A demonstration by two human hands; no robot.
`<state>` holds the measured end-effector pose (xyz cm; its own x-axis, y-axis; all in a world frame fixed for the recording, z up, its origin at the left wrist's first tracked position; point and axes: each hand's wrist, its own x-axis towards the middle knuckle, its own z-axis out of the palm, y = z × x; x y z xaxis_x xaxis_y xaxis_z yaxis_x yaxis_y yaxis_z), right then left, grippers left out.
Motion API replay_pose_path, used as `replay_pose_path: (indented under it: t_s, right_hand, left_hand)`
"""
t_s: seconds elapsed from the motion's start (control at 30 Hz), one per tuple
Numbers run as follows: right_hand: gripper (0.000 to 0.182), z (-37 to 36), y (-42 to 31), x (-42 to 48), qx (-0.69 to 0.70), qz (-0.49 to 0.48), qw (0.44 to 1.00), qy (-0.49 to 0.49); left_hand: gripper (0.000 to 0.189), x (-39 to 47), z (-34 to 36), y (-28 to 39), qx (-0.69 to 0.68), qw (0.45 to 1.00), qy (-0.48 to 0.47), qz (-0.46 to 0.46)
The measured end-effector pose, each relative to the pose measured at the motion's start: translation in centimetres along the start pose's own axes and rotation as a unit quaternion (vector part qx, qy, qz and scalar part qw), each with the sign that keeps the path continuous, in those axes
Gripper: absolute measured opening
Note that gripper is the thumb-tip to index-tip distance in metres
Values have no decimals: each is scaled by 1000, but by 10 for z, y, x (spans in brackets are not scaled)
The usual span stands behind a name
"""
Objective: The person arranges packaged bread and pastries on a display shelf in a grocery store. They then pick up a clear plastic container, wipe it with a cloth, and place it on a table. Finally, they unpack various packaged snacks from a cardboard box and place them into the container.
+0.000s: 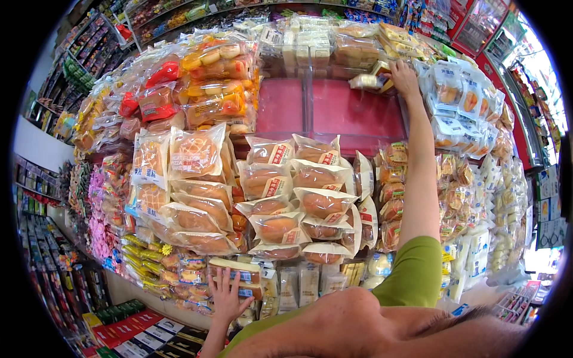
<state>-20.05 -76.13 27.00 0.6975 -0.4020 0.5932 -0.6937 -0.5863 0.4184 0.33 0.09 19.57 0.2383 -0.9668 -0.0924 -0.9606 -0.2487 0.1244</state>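
Note:
My right arm stretches to the far side of a bakery display. There my right hand (405,80) has its fingers on a small wrapped cake (381,71), at the back right of a red-bottomed compartment (358,109). A pale wrapped piece (365,82) lies tilted just left of those fingers. Nearer to me, my left hand (227,297) is spread flat, its fingertips against stacked packs of sliced sandwich bread (241,278) at the front edge. Packaged brown buns (324,206) stand in overlapping rows between the two hands.
A clear divider (308,103) splits the red-bottomed section. White-blue cake bags (461,98) rise right of my right hand. Orange-wrapped bread (217,89) is piled at the back left, and meat floss cakes (197,154) stand closer. Dark store shelves (49,255) line the left.

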Motion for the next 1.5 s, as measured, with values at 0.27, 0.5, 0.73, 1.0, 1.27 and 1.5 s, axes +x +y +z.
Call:
replay_pose_path:
  t_s: [0.27,0.5,0.73,1.0,1.27,1.5]
  right_hand:
    - [38,-117,-29,17,2,46,998,49]
    - [29,-315,-143,-19,398,165,896,110]
    - [37,-383,-289,-95,807,387,431,-113]
    - [49,-290,-256,-64,783,271,543,-139]
    - [58,8,-126,-43,239,205,860,-400]
    - [54,10,-154,-39,227,249,864,-374]
  left_hand:
    - [74,6,-40,23,-71,995,73,18]
    - [83,81,-76,78,-482,861,82,141]
    - [86,141,-77,131,-816,497,238,174]
    - [65,112,-85,60,-946,227,217,86]
    - [67,44,-46,31,-971,135,184,-73]
    - [66,-52,-11,27,-951,135,221,-166]
